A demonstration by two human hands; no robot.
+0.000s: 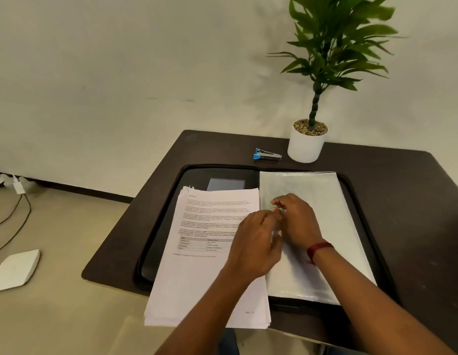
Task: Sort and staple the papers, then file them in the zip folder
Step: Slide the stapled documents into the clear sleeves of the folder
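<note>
White papers (210, 278) lie on the open zip folder (161, 226) (stapler (267, 155) beyond); left grip (253, 244) and right grip (297, 221) meet beside them, though I cannot tell what they hold.

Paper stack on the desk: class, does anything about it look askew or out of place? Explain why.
Yes. The paper stack lies skewed across the zip folder's left half, its near end jutting past the table's front edge; its far corner sheets look ragged.
</note>
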